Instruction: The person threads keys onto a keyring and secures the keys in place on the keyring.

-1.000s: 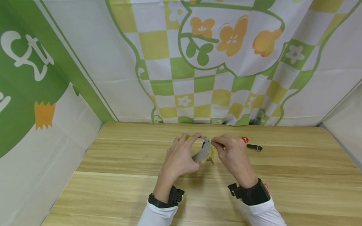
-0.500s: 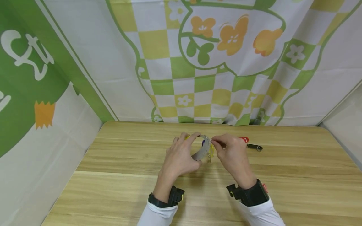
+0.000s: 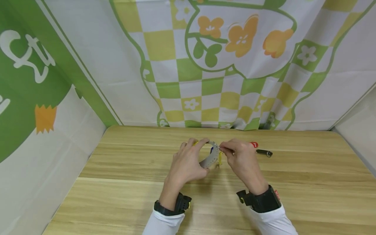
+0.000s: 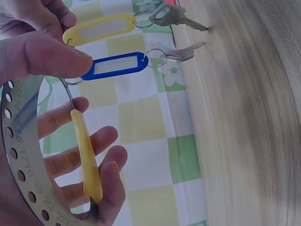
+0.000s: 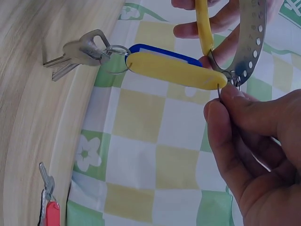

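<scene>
Left hand point(image 3: 187, 163) grips numbered metal ring point(image 3: 210, 160); right hand point(image 3: 242, 160) pinches wire loop point(image 5: 219, 92) on yellow tag point(image 5: 174, 71), blue tag point(image 4: 117, 65) beside. Red tag point(image 3: 254, 144) near bench's point(image 3: 117, 189) far edge.

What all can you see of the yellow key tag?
The yellow key tag is a long, rounded, plastic-looking piece with a pale label window. A metal ring joins one end to a silvery key. The right hand pinches thin wire through its other end. The tag hangs over the table, beside the blue key tag.
</scene>
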`<state>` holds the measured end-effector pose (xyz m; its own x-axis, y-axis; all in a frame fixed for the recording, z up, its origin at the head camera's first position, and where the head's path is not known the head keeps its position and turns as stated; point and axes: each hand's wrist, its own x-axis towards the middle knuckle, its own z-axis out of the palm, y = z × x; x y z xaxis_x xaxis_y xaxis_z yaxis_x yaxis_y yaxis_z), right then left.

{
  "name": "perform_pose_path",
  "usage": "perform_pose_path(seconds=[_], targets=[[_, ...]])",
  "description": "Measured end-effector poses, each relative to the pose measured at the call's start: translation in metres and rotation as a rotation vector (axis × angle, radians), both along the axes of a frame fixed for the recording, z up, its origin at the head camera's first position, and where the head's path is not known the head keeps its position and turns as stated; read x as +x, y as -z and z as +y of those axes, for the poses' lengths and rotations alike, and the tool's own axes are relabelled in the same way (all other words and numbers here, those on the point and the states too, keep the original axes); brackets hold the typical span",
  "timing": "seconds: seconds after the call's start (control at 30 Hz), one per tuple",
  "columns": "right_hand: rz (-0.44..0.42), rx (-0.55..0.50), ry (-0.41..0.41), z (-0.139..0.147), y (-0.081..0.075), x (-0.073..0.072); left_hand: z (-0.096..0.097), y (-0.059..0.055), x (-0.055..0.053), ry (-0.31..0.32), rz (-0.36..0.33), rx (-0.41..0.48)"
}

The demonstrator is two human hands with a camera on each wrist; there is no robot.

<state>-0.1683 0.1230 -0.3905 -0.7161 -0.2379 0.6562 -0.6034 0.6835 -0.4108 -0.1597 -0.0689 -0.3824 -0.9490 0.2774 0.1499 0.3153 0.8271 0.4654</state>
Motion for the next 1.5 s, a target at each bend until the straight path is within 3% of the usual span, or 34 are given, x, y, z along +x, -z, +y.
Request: perform_pose_path(seconds=[0.3,0.6,0.9,1.5], targets=[[-0.001,-0.001,-0.039,0.0015,0.0004,-0.0011,-0.0022,-0.0001,-0.0001,0.01,0.003,-0.012],[-0.08,-0.057,0.011,0.0,-0.0029,0.0008,-0.0007,-0.001,-0.0014,-0.023,-0.004,0.011],[-0.074,-0.087,0.037,-0.0023,-0.0019,0.0011,0.0004,-0.0014,-0.0012,-0.036,0.003,0.019],[-0.032,-0.048,-0.063,0.0061,-0.0021,-0.0004,-0.0033,0.0002,-0.0007,0.044,0.037,-0.003]])
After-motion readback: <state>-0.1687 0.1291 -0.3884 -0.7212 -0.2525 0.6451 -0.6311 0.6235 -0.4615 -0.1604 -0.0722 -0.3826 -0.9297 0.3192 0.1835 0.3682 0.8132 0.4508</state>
